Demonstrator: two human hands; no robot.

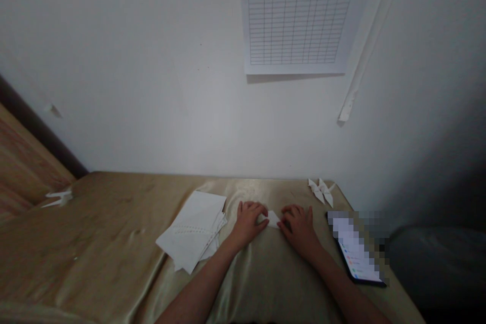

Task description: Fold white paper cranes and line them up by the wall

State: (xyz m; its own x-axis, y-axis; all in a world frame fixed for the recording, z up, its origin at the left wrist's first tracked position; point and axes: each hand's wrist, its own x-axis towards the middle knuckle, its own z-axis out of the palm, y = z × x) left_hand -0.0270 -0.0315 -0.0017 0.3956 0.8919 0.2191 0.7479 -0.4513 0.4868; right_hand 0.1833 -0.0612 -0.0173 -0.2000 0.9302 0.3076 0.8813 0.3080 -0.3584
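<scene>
A small piece of folded white paper lies between my hands on a gold satin cloth. My left hand holds its left side with the fingers bent over it. My right hand presses against its right tip, and the fingers hide part of the fold. Left of my left hand lies a loose stack of white paper sheets. Its edge is a short way from my wrist.
Two white origami cranes stand at the far edge of the cloth, and another paper figure lies at its left end. A phone with a blurred screen lies to the right. A wall with a gridded chart rises behind.
</scene>
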